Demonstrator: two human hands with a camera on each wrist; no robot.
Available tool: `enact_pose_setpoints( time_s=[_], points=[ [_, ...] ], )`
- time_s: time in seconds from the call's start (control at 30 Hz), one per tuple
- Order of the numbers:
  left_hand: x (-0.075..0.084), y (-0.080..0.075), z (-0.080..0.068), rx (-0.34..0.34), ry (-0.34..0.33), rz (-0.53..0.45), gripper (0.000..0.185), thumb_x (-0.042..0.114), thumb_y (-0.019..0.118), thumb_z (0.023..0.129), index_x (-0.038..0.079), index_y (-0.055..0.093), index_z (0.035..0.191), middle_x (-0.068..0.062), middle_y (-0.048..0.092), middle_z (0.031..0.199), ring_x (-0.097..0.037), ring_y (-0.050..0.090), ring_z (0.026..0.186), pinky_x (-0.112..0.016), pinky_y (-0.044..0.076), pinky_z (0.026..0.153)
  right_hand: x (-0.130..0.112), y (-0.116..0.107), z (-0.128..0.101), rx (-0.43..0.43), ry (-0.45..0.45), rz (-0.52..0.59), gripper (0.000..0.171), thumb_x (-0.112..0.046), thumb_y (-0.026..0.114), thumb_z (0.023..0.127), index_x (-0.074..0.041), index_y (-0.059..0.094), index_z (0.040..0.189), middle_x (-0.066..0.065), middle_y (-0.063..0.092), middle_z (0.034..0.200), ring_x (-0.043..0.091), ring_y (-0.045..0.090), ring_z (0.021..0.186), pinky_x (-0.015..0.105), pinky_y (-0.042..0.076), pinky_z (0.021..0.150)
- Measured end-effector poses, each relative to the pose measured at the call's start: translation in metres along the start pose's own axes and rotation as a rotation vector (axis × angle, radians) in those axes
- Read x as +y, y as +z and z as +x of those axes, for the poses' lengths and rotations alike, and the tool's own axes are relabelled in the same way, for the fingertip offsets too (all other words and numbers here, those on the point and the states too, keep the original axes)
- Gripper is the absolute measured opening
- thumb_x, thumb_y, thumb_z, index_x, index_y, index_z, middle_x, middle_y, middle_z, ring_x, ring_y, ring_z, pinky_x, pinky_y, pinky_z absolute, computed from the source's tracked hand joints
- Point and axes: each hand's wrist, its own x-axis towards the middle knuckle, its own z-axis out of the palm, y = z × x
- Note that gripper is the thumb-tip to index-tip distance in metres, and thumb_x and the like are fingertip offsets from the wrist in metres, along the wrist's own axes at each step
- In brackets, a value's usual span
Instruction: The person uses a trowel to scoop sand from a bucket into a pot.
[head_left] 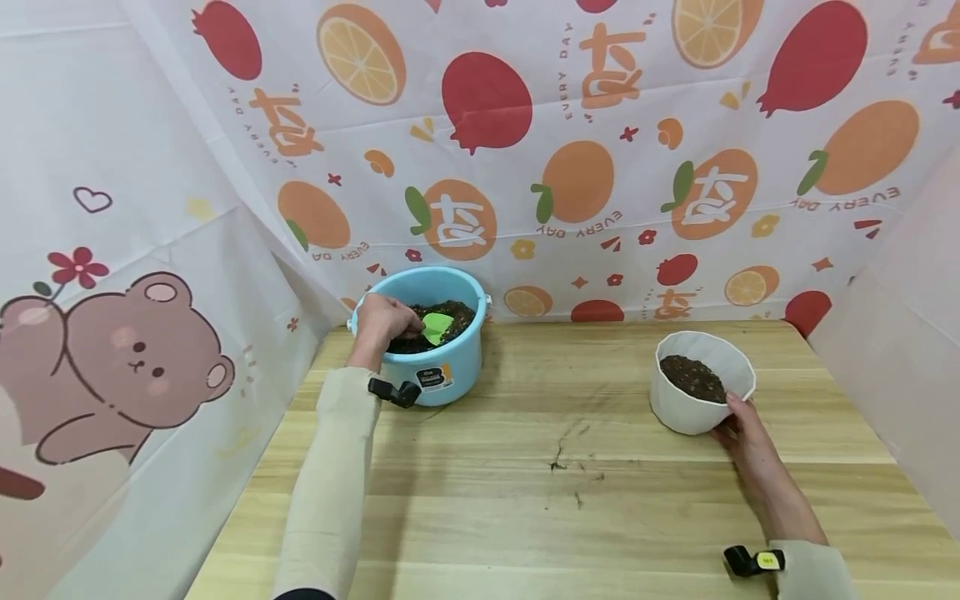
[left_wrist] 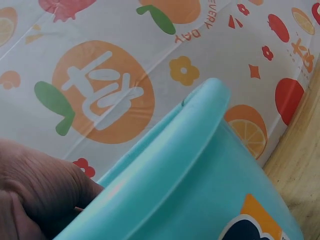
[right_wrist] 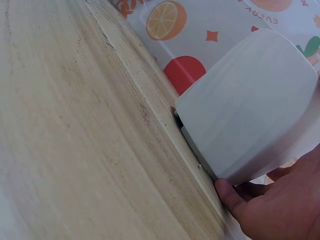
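Note:
At the back left stands a light blue bucket [head_left: 467,367] with dark soil [head_left: 459,313] inside. My left hand [head_left: 384,323] reaches over its near left rim and grips a bright green trowel [head_left: 437,327], whose blade rests in the soil. In the left wrist view the bucket wall hides the trowel. Over on the right, my right hand [head_left: 753,450] holds a white faceted flowerpot [head_left: 675,407] by its near right side, fingers reaching its underside. Dark potting soil [head_left: 692,377] lies in the pot, which tilts slightly. The right wrist view shows the pot's side [right_wrist: 250,110] close over the table.
Both things are on a light wooden table [head_left: 495,517]. Small dark soil crumbs [head_left: 557,465] are scattered near its middle. A fruit-print cloth [head_left: 570,275] hangs right behind the bucket, and a bear-print cloth [head_left: 142,358] closes off the left side.

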Motion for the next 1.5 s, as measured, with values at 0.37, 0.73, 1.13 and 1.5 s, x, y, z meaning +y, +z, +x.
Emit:
enact_pose_setpoints(
  time_s=[0.37,0.73,1.13,1.5],
  points=[
    [-0.005,-0.003,0.0,-0.015,0.027,-0.083,0.004,0.003,0.082,0.078,0.005,0.081,0.081,-0.001,0.075,0.063,-0.031,0.079,0.085,-0.044,0.063,0.086,0.003,-0.003,0.002,-0.022,-0.001,-0.01,0.044,-0.048,0.026,0.109,-0.026,0.025,0.147,-0.013,0.042,0.129,-0.003,0.043,0.113,0.015,0.043,0.093],
    [-0.002,-0.008,0.001,-0.048,0.025,-0.108,0.021,0.001,0.081,0.078,-0.004,0.079,0.099,-0.001,0.076,0.066,-0.024,0.079,0.074,-0.043,0.063,0.084,0.005,-0.002,0.001,-0.019,-0.021,0.012,0.037,-0.045,0.027,0.109,-0.028,0.029,0.142,-0.015,0.045,0.128,-0.004,0.045,0.111,0.016,0.043,0.092],
    [0.005,-0.018,0.001,-0.093,0.026,-0.193,0.026,0.0,0.077,0.084,-0.007,0.075,0.109,0.005,0.072,0.059,-0.03,0.079,0.088,-0.048,0.06,0.093,0.003,-0.004,0.003,0.008,-0.022,0.03,0.035,-0.045,0.028,0.108,-0.03,0.032,0.139,-0.017,0.048,0.124,-0.003,0.046,0.109,0.017,0.043,0.092],
    [0.002,-0.013,0.002,-0.127,0.008,-0.232,0.027,-0.002,0.077,0.084,-0.009,0.074,0.109,-0.001,0.076,0.065,-0.022,0.079,0.074,-0.048,0.06,0.094,0.004,-0.001,0.004,-0.02,-0.043,0.031,0.045,-0.046,0.027,0.108,-0.025,0.027,0.149,-0.015,0.044,0.131,-0.006,0.048,0.115,0.014,0.046,0.094]
  ],
)
